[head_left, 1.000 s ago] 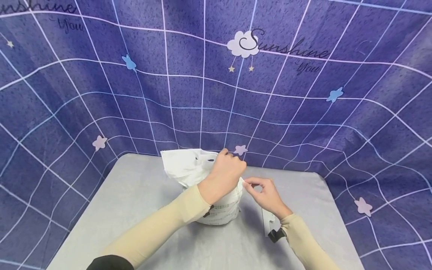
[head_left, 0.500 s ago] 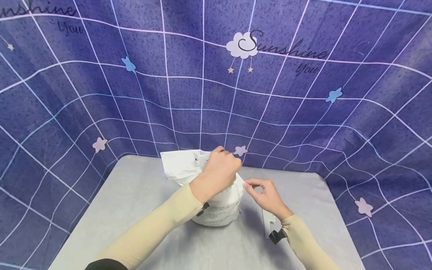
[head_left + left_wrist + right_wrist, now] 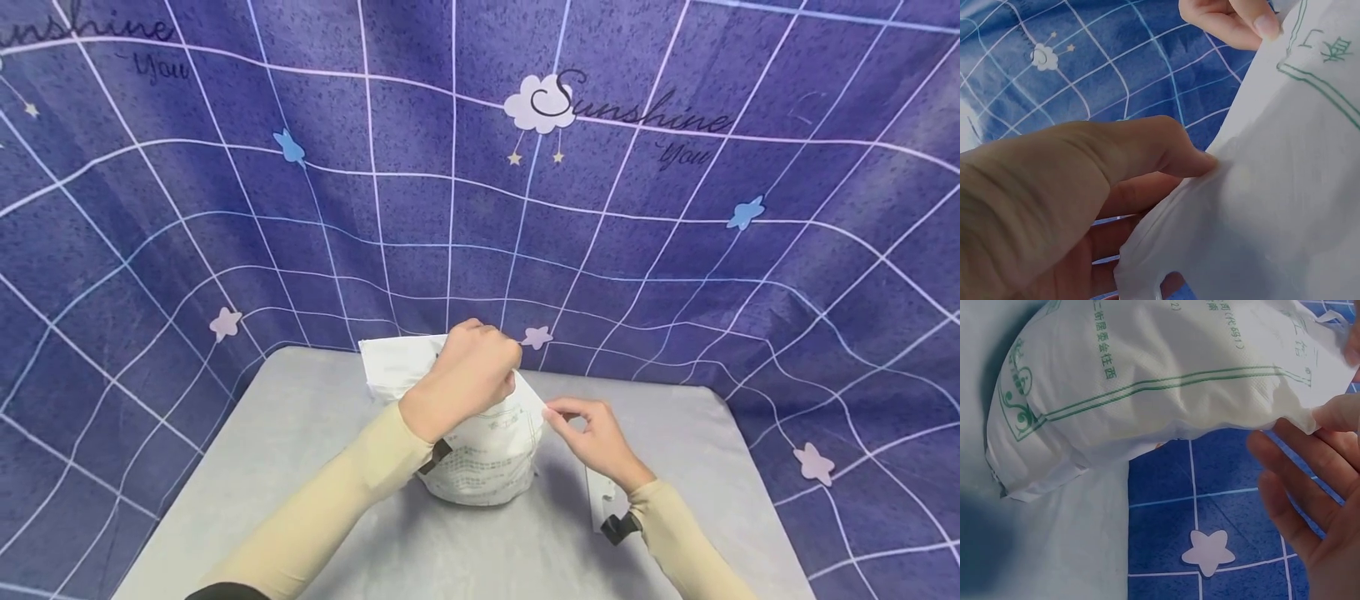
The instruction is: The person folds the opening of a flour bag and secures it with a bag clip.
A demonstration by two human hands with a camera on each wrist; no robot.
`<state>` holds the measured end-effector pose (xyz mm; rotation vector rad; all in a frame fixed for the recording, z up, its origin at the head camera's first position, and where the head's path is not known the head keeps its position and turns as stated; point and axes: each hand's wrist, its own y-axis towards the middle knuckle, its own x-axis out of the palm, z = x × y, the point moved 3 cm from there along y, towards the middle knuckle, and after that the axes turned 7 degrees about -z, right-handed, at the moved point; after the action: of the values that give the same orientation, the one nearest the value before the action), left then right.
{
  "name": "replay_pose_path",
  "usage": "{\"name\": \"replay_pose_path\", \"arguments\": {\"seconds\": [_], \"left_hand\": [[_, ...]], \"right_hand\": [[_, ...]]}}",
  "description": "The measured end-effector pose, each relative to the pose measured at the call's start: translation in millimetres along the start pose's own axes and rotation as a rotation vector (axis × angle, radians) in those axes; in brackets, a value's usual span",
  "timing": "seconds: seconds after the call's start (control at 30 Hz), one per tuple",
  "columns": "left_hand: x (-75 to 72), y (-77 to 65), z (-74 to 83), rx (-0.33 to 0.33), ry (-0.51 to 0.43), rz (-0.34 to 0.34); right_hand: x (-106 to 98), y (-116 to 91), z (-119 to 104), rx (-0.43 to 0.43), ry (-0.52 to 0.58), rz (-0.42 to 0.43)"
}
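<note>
A full white bag (image 3: 480, 462) with green print and green double lines stands on the grey table. Its upper part is loose and flattened, with a flap (image 3: 401, 362) sticking out to the left. My left hand (image 3: 472, 367) pinches the bag's top edge between thumb and fingers, near a cut-out opening seen in the left wrist view. Lower on the right side, my right hand (image 3: 592, 433) pinches the bag's edge with thumb and index finger. In the right wrist view, the other fingers (image 3: 1297, 512) of that hand spread away from the bag. What fills the bag is hidden.
A flat white piece with a notched edge (image 3: 597, 500) lies on the grey table (image 3: 300, 467), partly under my right wrist. A purple-blue curtain (image 3: 637, 250) with grid lines and stars hangs behind and at both sides.
My left hand has slid leftward along the bag's top edge, exposing more of the edge between the hands. My right hand keeps its pinch and has barely moved.
</note>
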<state>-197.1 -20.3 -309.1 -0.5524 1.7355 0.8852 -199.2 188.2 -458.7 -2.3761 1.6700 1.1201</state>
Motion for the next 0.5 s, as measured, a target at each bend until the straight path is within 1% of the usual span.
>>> {"name": "replay_pose_path", "arguments": {"seconds": [0.07, 0.2, 0.3, 0.4, 0.5], "left_hand": [[-2.6, 1.9, -2.7, 0.002, -0.022, 0.004], [-7.5, 4.2, -7.7, 0.009, -0.035, 0.029], [-7.5, 0.1, -10.3, 0.005, -0.033, 0.015], [-5.0, -4.9, -10.8, 0.010, -0.040, -0.012], [-4.2, -3.3, -10.8, 0.030, -0.048, -0.006]], "right_hand": [[-3, 2, -1, -0.003, -0.013, 0.002], [-8, 6, -1, 0.003, -0.024, 0.024], [-3, 5, -1, 0.000, -0.018, 0.005], [3, 2, 1, -0.006, -0.011, -0.021], [1, -1, 2, -0.009, -0.015, 0.006]]}}
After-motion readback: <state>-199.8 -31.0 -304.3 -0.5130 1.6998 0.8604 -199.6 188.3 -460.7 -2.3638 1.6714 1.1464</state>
